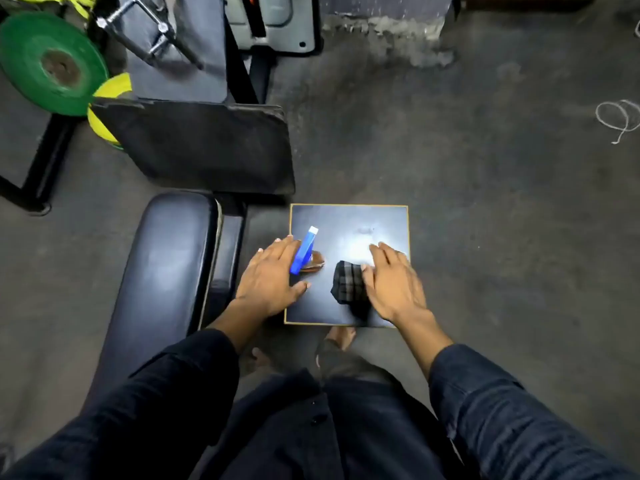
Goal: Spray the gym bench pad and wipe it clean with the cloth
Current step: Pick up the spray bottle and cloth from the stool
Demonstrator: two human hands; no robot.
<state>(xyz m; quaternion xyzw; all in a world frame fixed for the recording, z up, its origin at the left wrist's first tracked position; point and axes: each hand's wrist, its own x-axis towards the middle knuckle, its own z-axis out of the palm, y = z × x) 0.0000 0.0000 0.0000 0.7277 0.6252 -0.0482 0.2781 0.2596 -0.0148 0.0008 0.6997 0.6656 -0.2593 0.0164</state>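
A blue spray bottle [304,251] with a white tip and a brownish lower part stands on a small square dark table [349,220] with a gold edge. My left hand [270,275] lies beside it with straight fingers, touching its left side. A dark checked cloth [348,284] lies bunched on the same table. My right hand [394,282] rests flat just right of the cloth, thumb against it. The long black bench pad [173,271] runs along the table's left side, and a second, angled black pad [207,147] lies beyond it.
Green [52,64] and yellow weight plates [104,109] sit on a rack at the far left, with machine frames [159,32] behind the angled pad. Grey concrete floor [485,202] spreads to the right. My legs and bare feet [341,336] are just below the table.
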